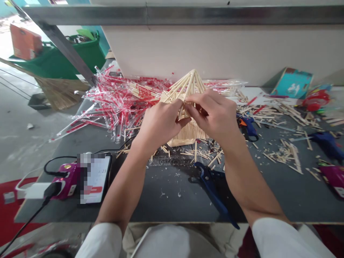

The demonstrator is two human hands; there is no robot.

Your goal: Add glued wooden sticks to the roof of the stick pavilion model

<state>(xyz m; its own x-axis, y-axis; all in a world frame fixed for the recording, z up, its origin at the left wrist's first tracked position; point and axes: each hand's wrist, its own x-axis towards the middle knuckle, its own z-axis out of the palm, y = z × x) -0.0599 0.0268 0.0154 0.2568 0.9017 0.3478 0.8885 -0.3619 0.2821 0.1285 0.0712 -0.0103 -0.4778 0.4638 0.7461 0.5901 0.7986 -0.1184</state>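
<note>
A small house-like model [185, 138] built of thin wooden sticks stands on the dark table, with sticks rising to a pointed roof peak [194, 73]. In front of its roof my left hand [162, 120] and my right hand [215, 111] meet at the fingertips. Both are closed in a pinch, close against the model's sticks. What lies between the fingers is too small and covered to make out. My hands hide much of the model's middle. Below it lie a clear ruler [172, 160] and a blue-handled cutter [212, 191].
Red-marked plastic wrappers [115, 100] pile up behind to the left. A phone [96, 179] and purple power strip [67, 179] lie at left. Blue glue guns [248, 127] and loose stick pieces [286, 154] lie at right. A metal bar [172, 15] crosses above.
</note>
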